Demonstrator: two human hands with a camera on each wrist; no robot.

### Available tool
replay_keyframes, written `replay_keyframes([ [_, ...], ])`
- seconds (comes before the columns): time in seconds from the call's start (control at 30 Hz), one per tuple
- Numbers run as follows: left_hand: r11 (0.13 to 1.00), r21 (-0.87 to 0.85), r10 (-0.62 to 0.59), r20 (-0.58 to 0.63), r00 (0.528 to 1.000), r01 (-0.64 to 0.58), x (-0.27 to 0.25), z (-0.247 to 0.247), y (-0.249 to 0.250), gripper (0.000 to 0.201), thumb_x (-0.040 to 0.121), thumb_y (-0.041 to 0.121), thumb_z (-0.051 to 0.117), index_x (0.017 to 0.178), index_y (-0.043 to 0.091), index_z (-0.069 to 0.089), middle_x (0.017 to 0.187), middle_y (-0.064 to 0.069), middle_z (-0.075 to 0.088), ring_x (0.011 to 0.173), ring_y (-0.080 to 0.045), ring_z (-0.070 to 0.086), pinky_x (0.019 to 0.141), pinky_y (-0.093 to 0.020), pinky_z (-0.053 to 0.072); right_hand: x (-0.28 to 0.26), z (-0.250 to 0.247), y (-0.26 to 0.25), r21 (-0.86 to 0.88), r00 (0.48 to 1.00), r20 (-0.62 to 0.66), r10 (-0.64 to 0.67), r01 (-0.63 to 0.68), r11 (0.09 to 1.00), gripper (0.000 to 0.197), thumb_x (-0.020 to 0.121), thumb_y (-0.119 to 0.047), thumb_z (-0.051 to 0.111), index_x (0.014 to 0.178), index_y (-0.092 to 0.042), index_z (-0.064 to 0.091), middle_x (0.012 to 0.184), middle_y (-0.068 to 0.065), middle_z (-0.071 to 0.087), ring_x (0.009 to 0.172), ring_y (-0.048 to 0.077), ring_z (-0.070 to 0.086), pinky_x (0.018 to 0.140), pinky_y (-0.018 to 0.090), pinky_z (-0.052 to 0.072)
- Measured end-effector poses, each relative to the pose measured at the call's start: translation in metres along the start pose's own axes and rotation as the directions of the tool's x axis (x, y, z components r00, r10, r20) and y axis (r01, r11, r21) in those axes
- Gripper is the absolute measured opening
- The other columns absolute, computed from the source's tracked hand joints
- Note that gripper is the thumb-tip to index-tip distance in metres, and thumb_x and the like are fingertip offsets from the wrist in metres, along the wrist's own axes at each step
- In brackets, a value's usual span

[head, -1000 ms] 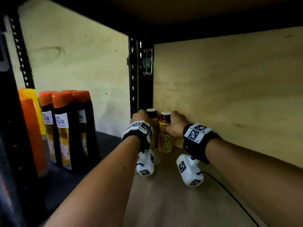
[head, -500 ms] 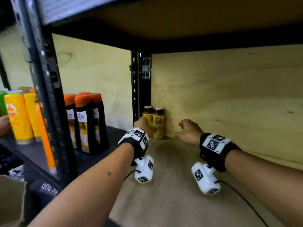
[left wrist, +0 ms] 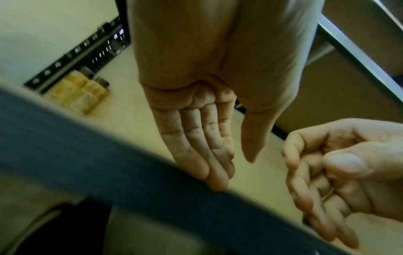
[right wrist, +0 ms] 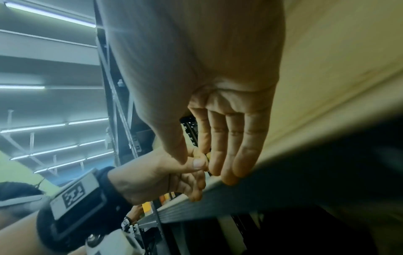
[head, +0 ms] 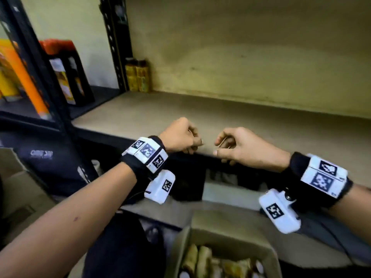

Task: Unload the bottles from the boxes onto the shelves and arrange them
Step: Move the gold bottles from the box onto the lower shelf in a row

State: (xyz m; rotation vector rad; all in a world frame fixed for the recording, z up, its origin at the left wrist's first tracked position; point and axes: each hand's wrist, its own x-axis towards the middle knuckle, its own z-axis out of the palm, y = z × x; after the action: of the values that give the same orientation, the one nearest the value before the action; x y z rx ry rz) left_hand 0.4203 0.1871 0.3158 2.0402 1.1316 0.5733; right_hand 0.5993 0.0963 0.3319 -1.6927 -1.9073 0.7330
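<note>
Two bare forearms reach toward a wooden shelf [head: 200, 115] in a black metal rack, each wrist wearing a black strap with white coded marker blocks. The left hand [head: 180, 137] and the right hand [head: 247, 147] hover close together over the shelf's dark front edge, near each other but not touching. Both hold nothing: the left hand's fingers [left wrist: 202, 143] hang loosely bent with the thumb apart from them, and the right hand's fingers [right wrist: 231, 143] are likewise loosely curled, their tips just above the edge. At the far back left corner of the shelf, two small amber bottles [head: 138, 76] with dark caps stand upright side by side, touching each other, against the plywood back panel and just beside the perforated black upright post [head: 115, 43]. Beyond that post, in the neighbouring bay on the left, tall black bottles with orange caps [head: 66, 71] stand upright. Below the hands, at the bottom of the head view, an open cardboard box [head: 220, 235] holds more bottles [head: 202, 261], blurred and lying close together.
</note>
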Motion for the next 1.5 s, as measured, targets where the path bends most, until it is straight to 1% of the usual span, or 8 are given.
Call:
replay_keyframes([
  [0.2,0.992,-0.021,-0.118,0.267,0.957,0.128,-0.029,0.132,-0.044,0.012,0.082,0.015,0.074,0.076,0.008,0.066,0.06,-0.008,0.067,0.05,-0.013,0.063,0.05,-0.02,0.05,-0.067,0.064,0.098,0.162,0.961,0.089,0.263,-0.275,0.948,0.011,0.085,-0.016,0.071,0.088,-0.01,0.062,0.078,0.011,0.07,0.064,0.016,0.066,0.061,0.035,0.055],
  [0.33,0.894,-0.032,-0.403,0.382,0.832,0.448,-0.028,0.217,-0.11,0.017,0.083,0.015,0.072,0.071,0.013,0.06,0.064,-0.007,0.06,0.047,-0.014,0.055,0.043,-0.019,0.041,-0.082,0.124,0.166,0.205,0.876,0.124,0.466,-0.482,0.852,0.011,0.084,-0.02,0.071,0.082,-0.012,0.063,0.077,0.011,0.068,0.066,0.019,0.064,0.058,0.034,0.053],
  [0.53,0.23,-0.381,-0.753,0.512,0.412,0.895,-0.092,0.307,-0.199,0.026,0.094,0.015,0.056,0.116,0.001,0.053,0.099,-0.012,0.06,0.081,-0.03,0.061,0.08,-0.045,0.054,-0.115,0.205,0.273,0.01,0.646,0.113,0.755,-0.76,0.65,0.021,0.081,-0.028,0.068,0.09,-0.009,0.066,0.098,0.008,0.07,0.092,0.025,0.064,0.072,0.027,0.049],
  [0.67,0.037,-0.438,-0.816,0.506,0.28,0.898,-0.133,0.328,-0.234,0.04,0.096,0.016,0.054,0.133,0.002,0.045,0.127,-0.018,0.053,0.101,-0.038,0.06,0.075,-0.043,0.053,-0.138,0.248,0.324,-0.128,0.516,0.151,0.843,-0.836,0.534,0.032,0.078,-0.035,0.067,0.102,-0.013,0.063,0.115,0.013,0.067,0.102,0.029,0.065,0.079,0.028,0.052],
  [0.93,0.131,-0.308,-0.891,0.38,0.248,0.942,-0.128,0.339,-0.264,0.085,0.087,0.065,0.051,0.144,0.003,0.037,0.145,-0.02,0.043,0.123,-0.035,0.05,0.083,-0.035,0.042,-0.132,0.286,0.325,-0.272,0.45,0.068,0.89,-0.85,0.451,0.08,0.074,-0.054,0.068,0.139,-0.018,0.04,0.151,0.018,0.024,0.134,0.042,0.027,0.107,0.049,0.032],
  [1.1,0.23,-0.11,-0.947,0.205,0.249,0.967,-0.142,0.418,-0.417,0.146,0.025,0.108,0.025,0.138,0.019,0.049,0.143,-0.011,0.049,0.124,-0.033,0.052,0.105,-0.051,0.037,-0.124,0.286,0.33,-0.284,0.403,0.06,0.913,-0.87,0.403,0.08,0.07,-0.053,0.077,0.132,-0.012,0.049,0.149,0.015,0.026,0.133,0.039,0.027,0.105,0.047,0.035],
  [1.3,0.286,-0.119,-0.919,0.247,0.308,0.951,-0.133,0.373,-0.326,0.14,0.033,0.106,0.028,0.137,0.014,0.051,0.14,-0.014,0.051,0.124,-0.032,0.051,0.109,-0.043,0.033,-0.124,0.276,0.312,-0.1,0.495,0.066,0.867,-0.861,0.499,0.067,0.066,-0.033,0.084,0.12,-0.01,0.052,0.126,0.014,0.056,0.117,0.037,0.052,0.092,0.039,0.051],
  [1.5,0.378,-0.302,-0.821,0.327,0.468,0.875,-0.123,0.331,-0.236,0.057,0.092,0.048,0.05,0.135,0.01,0.051,0.139,-0.018,0.05,0.125,-0.034,0.052,0.089,-0.035,0.046,-0.126,0.257,0.287,0.023,0.638,0.108,0.762,-0.768,0.64,0.056,0.065,-0.008,0.083,0.112,-0.01,0.054,0.096,0.007,0.062,0.096,0.026,0.059,0.078,0.031,0.054],
])
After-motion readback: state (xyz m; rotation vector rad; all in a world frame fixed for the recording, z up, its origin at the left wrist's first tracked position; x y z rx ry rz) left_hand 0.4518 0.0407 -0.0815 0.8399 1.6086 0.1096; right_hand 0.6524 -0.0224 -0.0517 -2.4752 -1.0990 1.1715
